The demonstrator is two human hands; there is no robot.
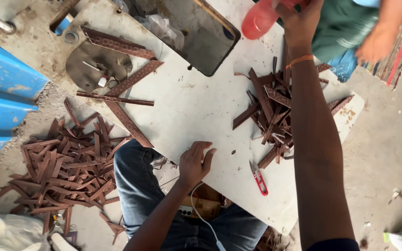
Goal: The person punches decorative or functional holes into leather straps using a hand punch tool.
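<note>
Strips (275, 116) of reddish-brown patterned leather lay heaped on the white board (196, 107), and I took that heap as my landmark. The pieces were narrow, flat and cut to uneven lengths, crossing one another at all angles; some showed a stamped surface texture, though I could not make out its pattern.

Directly beyond the heap, at the board's far edge, my right hand (298, 23) was closed around a red plastic bottle (262, 18), the fingers wrapped over its body; the forearm, with an orange thread (299, 60) tied at the wrist, passed over the heap. On the near-left side of the heap, my left hand (195, 163) rested on the board with its fingers loosely curled, gripping nothing that I could see.

Just on the near side of the heap, a small pair of red-handled thread snips (258, 177) lay flat on the board. Well to the left of the heap, several longer strips (126, 97) of the same material lay beside a dark metal plate (96, 65). Farther left still, off the board, a second, larger pile of strips (66, 167) covered the concrete floor (387, 153). Beyond the heap to the right, another person's hand (377, 44) appeared, blurred.
</note>
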